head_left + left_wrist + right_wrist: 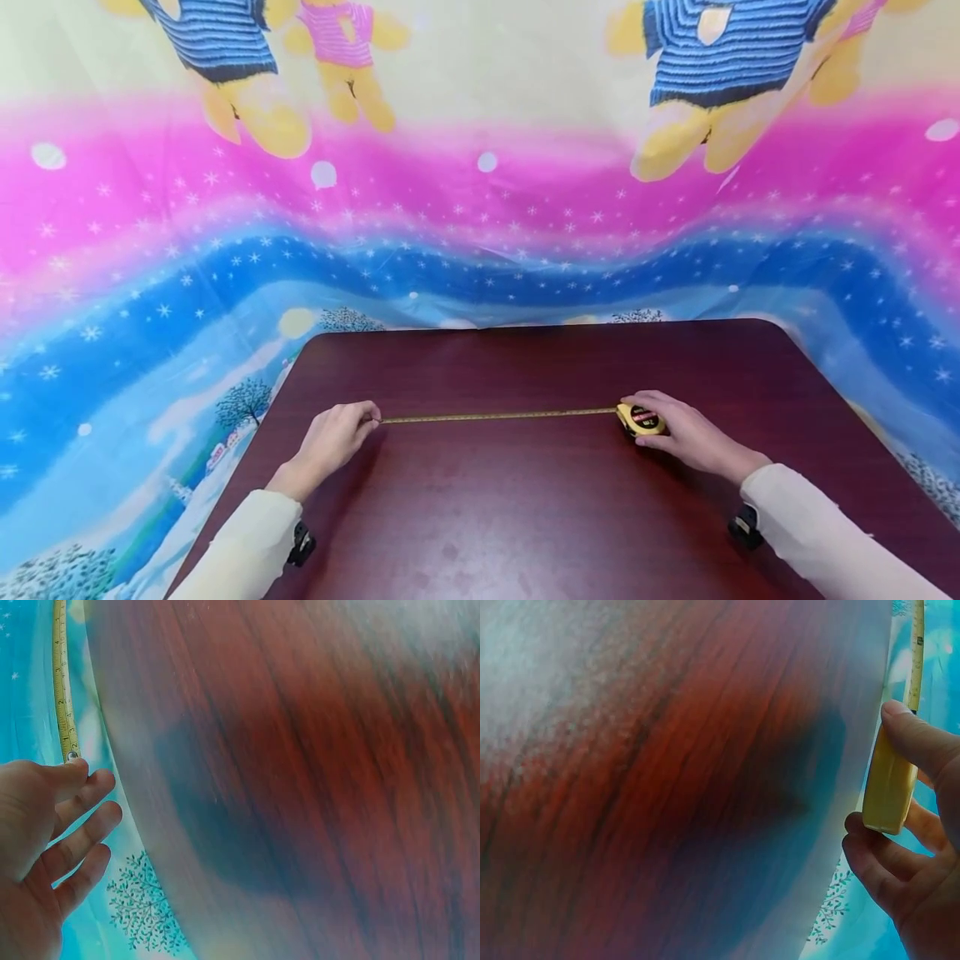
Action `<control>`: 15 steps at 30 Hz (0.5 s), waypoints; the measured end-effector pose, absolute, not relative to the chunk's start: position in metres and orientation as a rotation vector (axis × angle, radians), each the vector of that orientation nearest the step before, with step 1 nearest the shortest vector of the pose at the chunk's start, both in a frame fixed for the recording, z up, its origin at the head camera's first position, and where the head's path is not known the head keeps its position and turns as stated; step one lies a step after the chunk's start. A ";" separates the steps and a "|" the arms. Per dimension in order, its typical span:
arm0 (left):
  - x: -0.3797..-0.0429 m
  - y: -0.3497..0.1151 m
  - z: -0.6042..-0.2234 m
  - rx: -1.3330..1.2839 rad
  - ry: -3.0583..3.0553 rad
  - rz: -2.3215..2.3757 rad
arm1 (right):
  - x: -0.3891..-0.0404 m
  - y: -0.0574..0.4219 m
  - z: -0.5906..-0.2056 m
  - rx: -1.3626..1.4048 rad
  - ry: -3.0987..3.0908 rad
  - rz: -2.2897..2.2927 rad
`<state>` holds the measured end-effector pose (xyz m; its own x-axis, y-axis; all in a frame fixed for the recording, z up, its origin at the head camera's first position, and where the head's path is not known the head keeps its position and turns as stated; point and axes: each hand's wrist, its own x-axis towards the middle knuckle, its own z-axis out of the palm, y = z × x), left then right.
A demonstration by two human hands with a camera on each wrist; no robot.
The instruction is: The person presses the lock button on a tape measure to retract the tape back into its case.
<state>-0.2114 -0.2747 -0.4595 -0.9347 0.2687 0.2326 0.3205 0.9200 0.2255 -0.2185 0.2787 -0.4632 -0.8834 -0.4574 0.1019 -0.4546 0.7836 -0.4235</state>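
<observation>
A yellow and black tape measure [642,420] is gripped by my right hand [690,433], thumb and fingers around its case. Its yellow blade [495,416] runs out straight to the left, stretched above the table. My left hand [337,437] pinches the blade's end between thumb and forefinger. In the left wrist view, the blade [63,682] shows printed numbers and a metal rivet at the thumb tip, while the other fingers are spread loosely. The right wrist view shows the case [889,784] edge-on, with the thumb [911,735] near where the blade comes out.
Below the hands lies a dark red-brown wooden table [480,500] with rounded far corners. Behind it and along its sides hangs a printed cloth [480,200] with bears, snowflakes and trees. Black wrist cameras [302,543] sit at both light sleeves.
</observation>
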 end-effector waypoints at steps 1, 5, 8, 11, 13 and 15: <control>-0.212 -0.273 -0.459 -0.450 -2.886 -0.390 | -0.219 0.279 -0.462 -0.760 2.963 -0.694; -0.213 -0.267 -0.456 -0.454 -2.885 -0.396 | -0.221 0.280 -0.457 -0.780 2.969 -0.666; -0.213 -0.267 -0.456 -0.459 -2.884 -0.388 | -0.221 0.280 -0.457 -0.793 2.972 -0.653; -0.212 -0.267 -0.456 -0.463 -2.895 -0.366 | -0.219 0.278 -0.461 -0.805 2.973 -0.649; -0.211 -0.267 -0.457 -0.466 -2.907 -0.351 | -0.219 0.276 -0.464 -0.811 2.970 -0.653; -0.209 -0.268 -0.457 -0.452 -2.915 -0.343 | -0.219 0.272 -0.467 -0.819 2.960 -0.657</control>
